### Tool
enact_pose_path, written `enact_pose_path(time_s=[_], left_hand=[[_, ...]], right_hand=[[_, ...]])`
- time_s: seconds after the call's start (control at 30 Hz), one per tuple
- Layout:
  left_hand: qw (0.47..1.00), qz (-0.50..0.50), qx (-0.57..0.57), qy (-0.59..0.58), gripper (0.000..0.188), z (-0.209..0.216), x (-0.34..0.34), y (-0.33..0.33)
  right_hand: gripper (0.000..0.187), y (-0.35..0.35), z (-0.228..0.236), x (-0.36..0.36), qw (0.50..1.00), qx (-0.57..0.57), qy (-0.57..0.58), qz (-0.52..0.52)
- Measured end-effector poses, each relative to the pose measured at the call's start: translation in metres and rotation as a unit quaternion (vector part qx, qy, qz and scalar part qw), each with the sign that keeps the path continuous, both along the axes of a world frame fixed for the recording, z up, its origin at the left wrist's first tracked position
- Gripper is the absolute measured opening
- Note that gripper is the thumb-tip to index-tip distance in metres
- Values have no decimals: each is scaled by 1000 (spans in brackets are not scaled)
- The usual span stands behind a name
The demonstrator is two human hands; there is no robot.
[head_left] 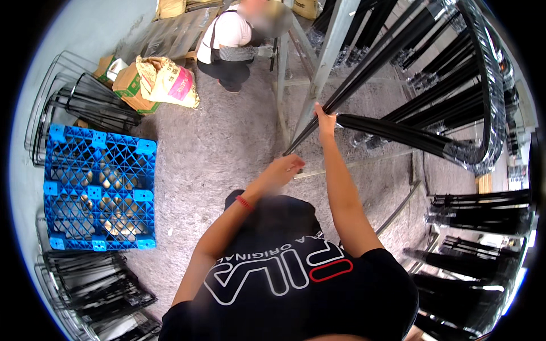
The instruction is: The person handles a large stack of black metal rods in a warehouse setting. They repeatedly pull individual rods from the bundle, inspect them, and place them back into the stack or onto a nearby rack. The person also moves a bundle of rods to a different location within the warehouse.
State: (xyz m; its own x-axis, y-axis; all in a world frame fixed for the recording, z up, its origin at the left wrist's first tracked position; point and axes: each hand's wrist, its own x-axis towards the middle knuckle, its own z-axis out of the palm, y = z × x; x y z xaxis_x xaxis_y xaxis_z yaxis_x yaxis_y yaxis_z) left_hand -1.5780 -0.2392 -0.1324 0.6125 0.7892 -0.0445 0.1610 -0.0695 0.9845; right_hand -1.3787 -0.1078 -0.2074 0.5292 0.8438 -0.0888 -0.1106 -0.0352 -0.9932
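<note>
My right hand (pixel 326 123) is closed around a bundle of long, thin black rods (pixel 354 83), which slants from the upper right down to the middle. Near the bundle's lower end is my left hand (pixel 282 172), its fingers loosely bent and partly apart. I see no rod between those fingers, and whether the hand touches the rods is unclear. Beyond my right hand, a bent black frame bundle (pixel 488 96), bound in clear film, curves round at the right. Its lower arm reaches back toward my right wrist.
Grey metal posts (pixel 329 59) stand just beyond my hands. A co-worker (pixel 227 48) crouches at the back. At left are a blue plastic pallet (pixel 99 187), black wire frames (pixel 85 94), and a sack (pixel 168 82) against a cardboard box (pixel 131 91). Wrapped black bundles (pixel 478 219) line the right.
</note>
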Motion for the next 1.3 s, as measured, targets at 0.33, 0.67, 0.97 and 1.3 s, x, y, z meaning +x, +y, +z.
enact_pose_path(time_s=[0.33,0.67,0.97,1.3], left_hand=[[978,-195,32,63,17,5,-34,25],[991,-122,-42,20,18,-7,-186,81],[962,-244,-123,13,21,-33,-193,117],[941,-331,-70,13,18,-49,-91,158]], right_hand=[[28,-4,6,-35,997,-27,-75,-24],[28,7,1,-60,983,-81,-44,-160],[26,1,13,-51,987,-86,-37,-129],[21,2,6,-73,984,-52,-6,-172]])
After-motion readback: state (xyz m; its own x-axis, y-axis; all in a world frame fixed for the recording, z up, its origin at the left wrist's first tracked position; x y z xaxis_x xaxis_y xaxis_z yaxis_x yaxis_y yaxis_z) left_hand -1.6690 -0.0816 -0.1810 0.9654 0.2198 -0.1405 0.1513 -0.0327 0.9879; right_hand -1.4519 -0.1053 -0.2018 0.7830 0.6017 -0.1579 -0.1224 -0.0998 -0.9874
